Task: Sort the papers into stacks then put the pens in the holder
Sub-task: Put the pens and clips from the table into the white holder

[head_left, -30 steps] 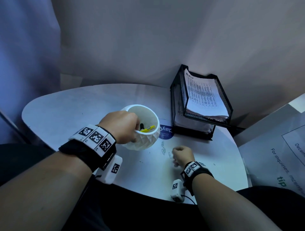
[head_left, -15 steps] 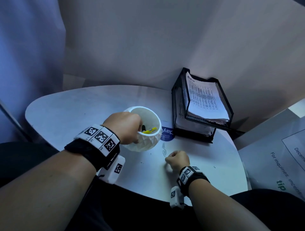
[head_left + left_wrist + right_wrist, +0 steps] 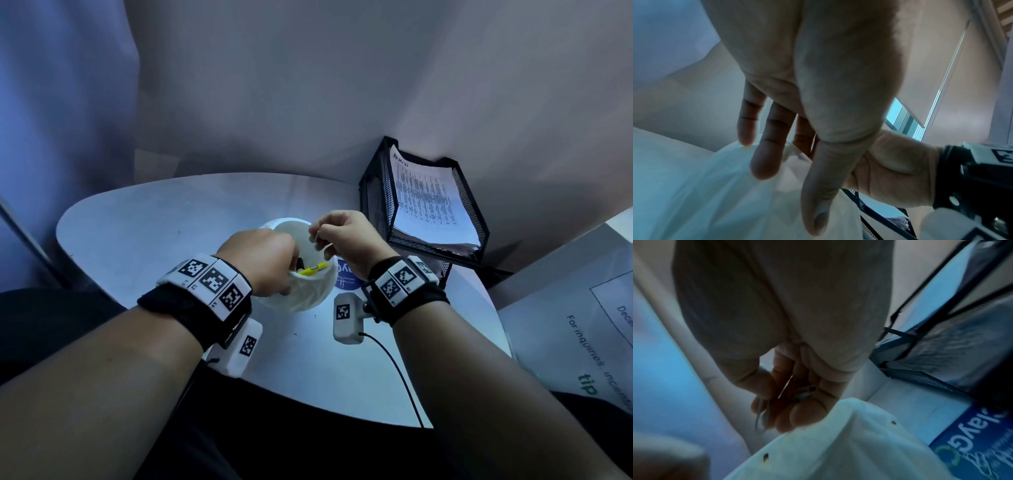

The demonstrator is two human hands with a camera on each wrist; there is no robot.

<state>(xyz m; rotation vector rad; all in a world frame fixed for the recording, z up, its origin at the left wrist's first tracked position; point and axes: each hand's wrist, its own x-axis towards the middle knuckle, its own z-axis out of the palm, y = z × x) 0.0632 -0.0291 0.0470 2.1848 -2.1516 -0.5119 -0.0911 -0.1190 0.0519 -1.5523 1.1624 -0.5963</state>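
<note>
A white faceted holder [image 3: 305, 294] stands mid-table with a yellow pen [image 3: 313, 269] and a dark pen [image 3: 300, 263] inside. My left hand [image 3: 286, 274] grips its near-left rim, fingers on the outer wall [image 3: 715, 194] and thumb [image 3: 818, 186] across it. Above the holder's far rim, my right hand [image 3: 317, 236] is raised and pinches several metal paper clips [image 3: 761, 417] in curled fingers, just over the holder's edge [image 3: 838, 443]. Printed papers [image 3: 431, 202] lie stacked in the black mesh tray [image 3: 373, 205] at the back right.
A blue printed card [image 3: 346, 277] lies flat just right of the holder with a paper clip [image 3: 341, 282] on it. The round white table [image 3: 154, 233] ends close to my body. A large printed sheet [image 3: 582, 325] lies off the table's right side.
My right hand has left the table in front of the holder and risen over its rim, carrying paper clips. My left hand keeps its grip on the holder.
</note>
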